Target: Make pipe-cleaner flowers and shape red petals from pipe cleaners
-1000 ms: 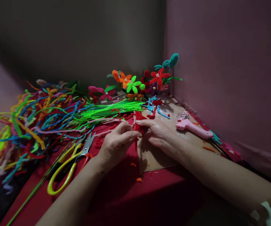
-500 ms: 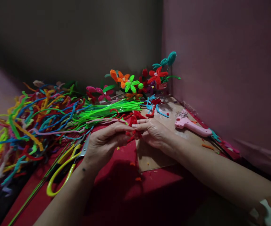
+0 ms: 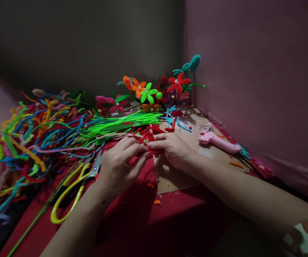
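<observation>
Both hands meet over the red cloth in the middle of the view. My right hand [image 3: 171,148] pinches a red pipe cleaner [image 3: 149,137] that is bent into a loop. From the other side, my left hand [image 3: 125,160] closes its thumb and fingers on the lower part of the same red pipe cleaner; its fingertips partly hide it. Beside my left wrist lie yellow-handled scissors [image 3: 75,205]. More red pipe cleaner pieces [image 3: 154,127] lie just behind the fingers.
A heap of mixed pipe cleaners [image 3: 41,132] fills the left, next to a bundle of green stems [image 3: 124,123]. Finished fuzzy flowers [image 3: 148,93] stand at the back. A pink glue gun [image 3: 218,141] rests on a cardboard sheet [image 3: 175,178] at the right, against the wall.
My left hand has turned so its back shows more. The red pipe cleaner between the fingers now shows as a loop leaning left instead of an upright shape.
</observation>
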Action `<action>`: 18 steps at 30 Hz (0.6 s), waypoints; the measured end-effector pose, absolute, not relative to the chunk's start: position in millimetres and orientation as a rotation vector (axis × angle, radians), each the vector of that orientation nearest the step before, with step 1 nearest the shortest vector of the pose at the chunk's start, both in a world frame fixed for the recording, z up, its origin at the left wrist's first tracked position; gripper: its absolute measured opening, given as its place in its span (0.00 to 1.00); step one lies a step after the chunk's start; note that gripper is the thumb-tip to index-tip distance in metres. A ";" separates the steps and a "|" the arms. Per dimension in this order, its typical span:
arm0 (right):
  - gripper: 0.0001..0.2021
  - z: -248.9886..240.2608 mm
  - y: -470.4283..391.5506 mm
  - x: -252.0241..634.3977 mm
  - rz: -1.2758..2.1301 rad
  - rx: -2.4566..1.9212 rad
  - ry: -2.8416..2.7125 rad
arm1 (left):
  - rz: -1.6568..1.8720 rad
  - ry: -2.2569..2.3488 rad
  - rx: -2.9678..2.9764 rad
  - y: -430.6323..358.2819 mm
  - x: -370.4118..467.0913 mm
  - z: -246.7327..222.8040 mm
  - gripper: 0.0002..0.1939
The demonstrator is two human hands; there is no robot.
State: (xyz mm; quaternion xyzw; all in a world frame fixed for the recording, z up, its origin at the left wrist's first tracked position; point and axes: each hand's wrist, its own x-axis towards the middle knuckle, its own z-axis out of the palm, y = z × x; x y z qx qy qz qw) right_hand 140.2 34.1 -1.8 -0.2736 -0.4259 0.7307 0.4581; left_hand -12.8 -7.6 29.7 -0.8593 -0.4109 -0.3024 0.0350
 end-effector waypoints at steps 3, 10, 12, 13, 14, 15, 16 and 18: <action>0.05 -0.8 32.4 140.1 1.716 -0.705 -1.124 | -0.788 -1.257 -2.562 -5.8 -13.8 24.8 0.04; 0.03 -1.0 31.1 140.2 1.591 -0.789 -1.244 | -0.666 -1.220 -2.446 -5.8 -11.3 21.6 0.06; 0.02 -0.8 31.2 140.3 1.560 -0.816 -1.271 | -0.635 -1.223 -2.431 -6.1 -10.3 22.0 0.07; 0.02 -0.6 31.2 140.3 1.548 -0.828 -1.282 | -0.620 -1.223 -2.426 -6.3 -9.7 22.1 0.08; 0.02 -0.4 31.1 140.3 1.539 -0.836 -1.290 | -0.605 -1.223 -2.422 -6.5 -9.1 22.1 0.08; 0.02 -0.3 30.9 140.2 1.535 -0.845 -1.297 | -0.590 -1.223 -2.418 -6.7 -8.5 22.0 0.09; 0.02 -0.3 30.7 140.1 1.534 -0.851 -1.301 | -0.578 -1.222 -2.415 -6.8 -7.8 21.8 0.09; 0.02 -0.3 30.2 139.8 1.536 -0.854 -1.302 | -0.558 -1.220 -2.407 -6.9 -6.5 20.9 0.09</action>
